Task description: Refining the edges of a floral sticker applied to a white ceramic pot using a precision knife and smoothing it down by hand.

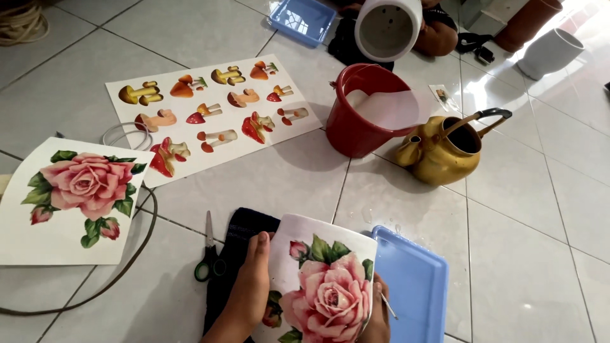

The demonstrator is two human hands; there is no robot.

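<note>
Fingers of your left hand are lying flat and pressing against the left side of a white pot, the thumb resting along its edge, so the hand is bracing it rather than wrapping it. Your right hand is mostly hiding behind the pot's right side; its fingers are curling around the pot and pinching a thin stick-like tool that is poking out toward a blue tray.

You are holding the pot low in the middle of the view, tilted on its side, and a large pink rose decal with green leaves is covering its facing surface. A dark cloth is lying under your left hand on the pale tiled floor, and green-handled scissors are lying just beside the cloth on its left.

Farther left, a sheet printed with a matching pink rose is lying flat, and beyond it a long sheet of mushroom pictures. Ahead of you, a red bucket is holding a pale sheet, and a gold-coloured kettle is standing just beside it on the right. At the top, another person is holding a white pot with its open mouth facing you, near a second blue tray.
</note>
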